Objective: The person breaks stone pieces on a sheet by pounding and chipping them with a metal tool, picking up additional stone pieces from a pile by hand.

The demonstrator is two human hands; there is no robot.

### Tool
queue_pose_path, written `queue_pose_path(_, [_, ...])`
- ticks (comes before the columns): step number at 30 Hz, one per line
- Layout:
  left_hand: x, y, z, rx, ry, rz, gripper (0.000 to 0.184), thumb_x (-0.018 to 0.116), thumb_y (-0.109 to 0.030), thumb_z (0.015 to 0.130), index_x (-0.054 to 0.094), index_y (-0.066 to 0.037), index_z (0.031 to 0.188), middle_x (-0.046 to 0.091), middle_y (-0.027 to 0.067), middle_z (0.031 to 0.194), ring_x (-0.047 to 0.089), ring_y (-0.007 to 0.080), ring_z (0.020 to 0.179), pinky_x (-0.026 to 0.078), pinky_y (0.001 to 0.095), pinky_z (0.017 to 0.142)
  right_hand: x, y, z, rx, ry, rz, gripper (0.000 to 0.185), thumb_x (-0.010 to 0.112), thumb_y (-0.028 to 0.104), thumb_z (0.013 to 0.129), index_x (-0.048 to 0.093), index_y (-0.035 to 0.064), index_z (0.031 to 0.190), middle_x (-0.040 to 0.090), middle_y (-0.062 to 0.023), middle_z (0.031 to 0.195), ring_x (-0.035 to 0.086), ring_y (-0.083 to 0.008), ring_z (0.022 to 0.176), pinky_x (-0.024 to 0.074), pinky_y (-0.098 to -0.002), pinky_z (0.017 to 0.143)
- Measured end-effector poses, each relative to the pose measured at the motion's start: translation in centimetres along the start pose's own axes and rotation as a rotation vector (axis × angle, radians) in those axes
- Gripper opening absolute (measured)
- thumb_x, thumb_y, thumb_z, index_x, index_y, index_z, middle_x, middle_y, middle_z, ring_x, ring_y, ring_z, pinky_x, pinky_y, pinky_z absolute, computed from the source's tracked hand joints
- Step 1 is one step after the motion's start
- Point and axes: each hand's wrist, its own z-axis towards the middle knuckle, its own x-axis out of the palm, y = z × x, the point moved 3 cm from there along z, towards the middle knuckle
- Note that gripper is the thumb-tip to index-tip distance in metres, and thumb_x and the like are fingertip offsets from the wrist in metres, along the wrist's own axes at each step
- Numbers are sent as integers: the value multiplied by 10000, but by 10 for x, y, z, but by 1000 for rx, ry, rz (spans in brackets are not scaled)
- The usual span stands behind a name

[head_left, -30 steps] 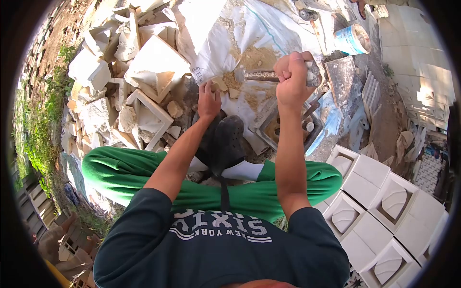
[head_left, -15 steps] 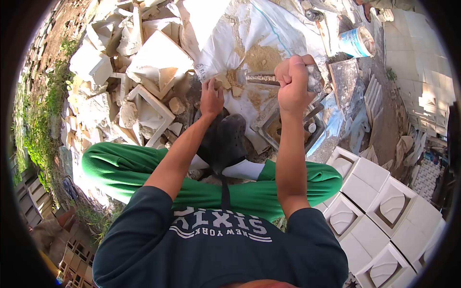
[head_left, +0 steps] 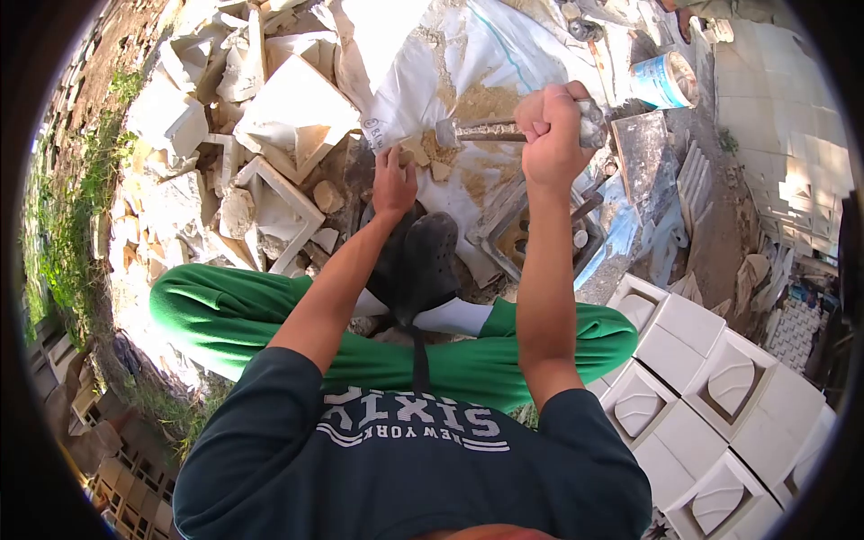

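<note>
My right hand (head_left: 551, 135) is wrapped round the handle of a hammer (head_left: 490, 130), whose head points left over the pale sheet. Left of it my left hand (head_left: 394, 184) has its fingers bent together beside a small tan chunk (head_left: 414, 150); whether it grips a piece I cannot make out. A white sack sheet (head_left: 477, 72) strewn with sandy dust lies beyond both hands. Below my left hand are my dark shoes (head_left: 427, 256). A square frame-like mould (head_left: 513, 236) stands below the hammer.
Broken white pieces (head_left: 297, 108) are heaped at the left. White moulded blocks (head_left: 675, 342) stand in rows at the lower right. A blue and white bucket (head_left: 661, 81) lies at the upper right, near a flat board (head_left: 641, 148). Part of another person (head_left: 686, 22) shows at the top right.
Between the earlier frames and now the hammer has swung slightly, and my right hand is a little higher. My left hand has stayed near the chunks.
</note>
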Motion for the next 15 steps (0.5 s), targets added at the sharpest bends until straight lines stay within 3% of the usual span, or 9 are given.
queue_pose_path(3, [-1, -2, -4, 3, 10, 0, 457, 595, -133, 854, 472, -12, 1277, 480, 192, 1227, 534, 374, 1068, 462, 415, 897, -12, -63, -10, 19, 62, -72, 248, 561, 70, 836, 482, 30, 605, 434, 13, 530, 376, -65, 475, 285, -248, 450])
queue_pose_path(5, [-1, -1, 2, -3, 7, -12, 459, 594, -129, 854, 470, -13, 1281, 480, 194, 1226, 533, 372, 1068, 461, 413, 899, -9, -69, -4, 23, 113, -78, 242, 561, 69, 838, 493, 25, 610, 437, 18, 531, 380, -60, 477, 286, -242, 450])
queue_pose_path(7, [-2, 1, -3, 4, 7, -5, 461, 590, -116, 855, 467, -11, 1287, 475, 195, 1226, 534, 366, 1061, 460, 408, 902, -4, -52, 0, 89, 137, -72, 250, 560, 68, 836, 485, 22, 603, 436, 25, 523, 376, -51, 472, 281, -235, 445])
queue_pose_path(11, [-4, 1, -7, 43, -32, -17, 469, 582, -108, 858, 455, -8, 1298, 465, 191, 1238, 537, 358, 1061, 461, 407, 902, 11, 6, -1, -44, 138, -42, 268, 558, 74, 835, 467, 25, 587, 431, 20, 516, 357, -54, 460, 274, -243, 437])
queue_pose_path(15, [-1, 1, -4, 77, -57, 15, 483, 571, -99, 864, 429, 4, 1314, 449, 205, 1248, 492, 371, 1121, 440, 414, 937, 16, 8, -5, 6, 100, 4, 281, 564, 75, 831, 451, 35, 577, 417, 28, 511, 351, -47, 463, 269, -246, 431])
